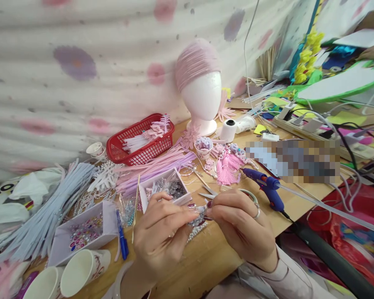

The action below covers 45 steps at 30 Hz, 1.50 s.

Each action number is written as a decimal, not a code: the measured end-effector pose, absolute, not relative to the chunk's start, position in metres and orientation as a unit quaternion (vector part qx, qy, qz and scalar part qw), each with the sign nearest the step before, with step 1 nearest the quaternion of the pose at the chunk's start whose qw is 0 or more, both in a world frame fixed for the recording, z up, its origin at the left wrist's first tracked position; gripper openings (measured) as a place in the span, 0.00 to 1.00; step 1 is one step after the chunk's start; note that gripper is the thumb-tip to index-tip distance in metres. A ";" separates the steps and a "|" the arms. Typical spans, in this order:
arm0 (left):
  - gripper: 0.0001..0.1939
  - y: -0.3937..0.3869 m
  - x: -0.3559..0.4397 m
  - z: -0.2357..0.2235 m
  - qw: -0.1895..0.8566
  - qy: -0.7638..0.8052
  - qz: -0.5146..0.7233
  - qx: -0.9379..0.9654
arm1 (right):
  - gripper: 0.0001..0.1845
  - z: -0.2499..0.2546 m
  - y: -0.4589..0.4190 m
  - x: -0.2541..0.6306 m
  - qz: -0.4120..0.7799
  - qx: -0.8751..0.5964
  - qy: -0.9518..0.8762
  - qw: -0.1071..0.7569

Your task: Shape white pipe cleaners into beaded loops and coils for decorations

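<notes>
Near the front of the table my left hand (163, 232) and my right hand (243, 226) meet, thumbs and fingertips pinched together. Between them is a small silvery-grey beaded ornament (200, 216), partly covered by the fingers. A string of white pearl beads (197, 232) shows just below it. Right behind my left hand lies a white box (184, 198) with clear and dark beads. Scissors (209, 193) rest open behind my right hand, their handles partly hidden by it. A blue hot glue gun (269, 189) lies to the right, with a long translucent glue stick in it.
At the back stands a white foam head (202, 97) in a pink wrap. Left of it are a red basket (127, 155), pipe cleaners (50, 211), a box of gems (107, 222) and paper cups (81, 274). A power strip (314, 135) with cables lies right.
</notes>
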<state>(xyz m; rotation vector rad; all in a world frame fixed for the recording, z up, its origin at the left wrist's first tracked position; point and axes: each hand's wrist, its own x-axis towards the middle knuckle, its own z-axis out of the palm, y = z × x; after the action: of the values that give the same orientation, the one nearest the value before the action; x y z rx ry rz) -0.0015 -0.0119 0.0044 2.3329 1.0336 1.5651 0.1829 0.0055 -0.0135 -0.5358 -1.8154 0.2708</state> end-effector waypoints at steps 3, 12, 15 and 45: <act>0.16 -0.014 -0.003 0.006 0.068 0.347 0.507 0.786 | 0.12 -0.014 0.005 0.183 0.114 -0.234 -0.770 0.583; 0.15 -0.015 -0.001 0.007 0.053 0.360 0.496 0.788 | 0.10 -0.018 0.004 0.183 0.109 -0.250 -0.767 0.581; 0.14 -0.015 -0.001 0.007 0.051 0.364 0.499 0.785 | 0.08 -0.017 0.003 0.183 0.095 -0.260 -0.754 0.596; 0.07 -0.003 -0.006 0.004 0.257 0.509 0.476 0.670 | 0.08 -0.023 0.011 0.178 0.344 -0.337 -0.656 0.582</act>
<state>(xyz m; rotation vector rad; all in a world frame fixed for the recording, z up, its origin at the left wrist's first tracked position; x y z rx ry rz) -0.0058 -0.0026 0.0038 1.8159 1.3813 1.2898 0.1785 0.0113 -0.0235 -0.7861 -1.5324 0.8031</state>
